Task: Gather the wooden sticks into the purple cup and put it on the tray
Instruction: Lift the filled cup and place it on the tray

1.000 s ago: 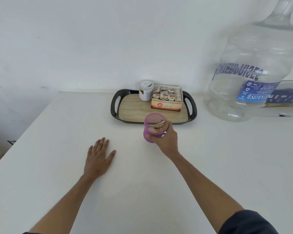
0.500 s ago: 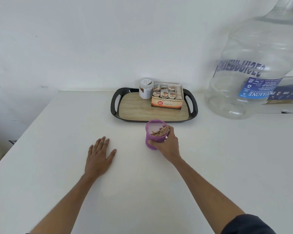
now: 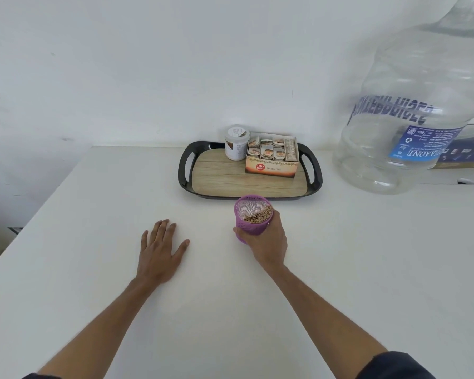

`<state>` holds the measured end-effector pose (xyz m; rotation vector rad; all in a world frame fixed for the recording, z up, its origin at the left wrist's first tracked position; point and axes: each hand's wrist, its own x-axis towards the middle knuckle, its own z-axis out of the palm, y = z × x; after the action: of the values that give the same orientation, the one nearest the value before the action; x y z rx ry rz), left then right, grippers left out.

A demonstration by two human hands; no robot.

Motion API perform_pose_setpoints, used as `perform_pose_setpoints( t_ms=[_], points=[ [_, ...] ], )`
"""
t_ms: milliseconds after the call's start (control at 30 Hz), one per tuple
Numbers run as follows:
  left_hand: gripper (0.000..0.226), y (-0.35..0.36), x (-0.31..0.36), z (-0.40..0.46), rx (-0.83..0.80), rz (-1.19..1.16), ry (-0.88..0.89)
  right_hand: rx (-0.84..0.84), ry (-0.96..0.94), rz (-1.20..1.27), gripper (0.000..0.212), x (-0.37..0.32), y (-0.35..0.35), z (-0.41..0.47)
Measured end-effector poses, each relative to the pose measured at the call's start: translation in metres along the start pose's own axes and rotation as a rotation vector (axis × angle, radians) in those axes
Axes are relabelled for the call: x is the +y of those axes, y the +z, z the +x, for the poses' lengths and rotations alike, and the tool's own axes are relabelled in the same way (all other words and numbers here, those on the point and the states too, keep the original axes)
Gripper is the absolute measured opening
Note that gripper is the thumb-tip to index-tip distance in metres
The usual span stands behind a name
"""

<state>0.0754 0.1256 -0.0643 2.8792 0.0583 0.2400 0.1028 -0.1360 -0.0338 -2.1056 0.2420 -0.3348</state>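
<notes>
My right hand (image 3: 267, 239) wraps purple mesh cup (image 3: 251, 224), keeping wooden sticks (image 3: 259, 214) inside | left hand (image 3: 159, 250) flat, relaxed, steadying me | tray (image 3: 216, 177) next

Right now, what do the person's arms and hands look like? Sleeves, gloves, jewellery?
Both hands are bare: the left hand and the right hand show no gloves, rings or watch. Both forearms are uncovered to near the elbow. A dark sleeve edge shows at the right arm near the bottom of the frame; a sliver of dark fabric also shows at the left. No markings visible.
</notes>
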Motion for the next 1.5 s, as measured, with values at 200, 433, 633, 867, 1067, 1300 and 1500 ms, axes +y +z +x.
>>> perform_pose_setpoints(
  t_ms=[200, 433, 633, 867, 1067, 1300, 1500],
  points=[
    [0.078, 0.006, -0.005, 0.004, -0.035, -0.041, -0.016, 0.105, -0.098, 0.376, 0.076, -0.016, -0.009, 0.027],
    [0.083, 0.006, -0.006, 0.004, -0.034, -0.055, -0.015, 0.037, -0.116, 0.368, 0.085, -0.018, -0.017, 0.042],
    [0.084, 0.006, -0.006, 0.004, -0.023, -0.056, -0.014, -0.001, -0.087, 0.329, 0.084, -0.018, -0.018, 0.037],
    [0.067, 0.010, -0.008, 0.004, -0.027, -0.062, -0.029, -0.069, -0.060, 0.316, 0.090, -0.009, -0.013, 0.030],
    [0.071, 0.008, -0.006, 0.004, -0.026, -0.058, -0.029, -0.136, -0.057, 0.299, 0.090, 0.003, -0.005, 0.023],
    [0.076, 0.007, -0.005, 0.003, -0.021, -0.065, -0.028, -0.178, -0.071, 0.259, 0.089, 0.006, 0.001, 0.018],
    [0.075, 0.009, -0.007, 0.003, -0.018, -0.060, -0.026, -0.087, -0.331, 0.022, 0.106, -0.008, -0.005, 0.018]
  ],
)
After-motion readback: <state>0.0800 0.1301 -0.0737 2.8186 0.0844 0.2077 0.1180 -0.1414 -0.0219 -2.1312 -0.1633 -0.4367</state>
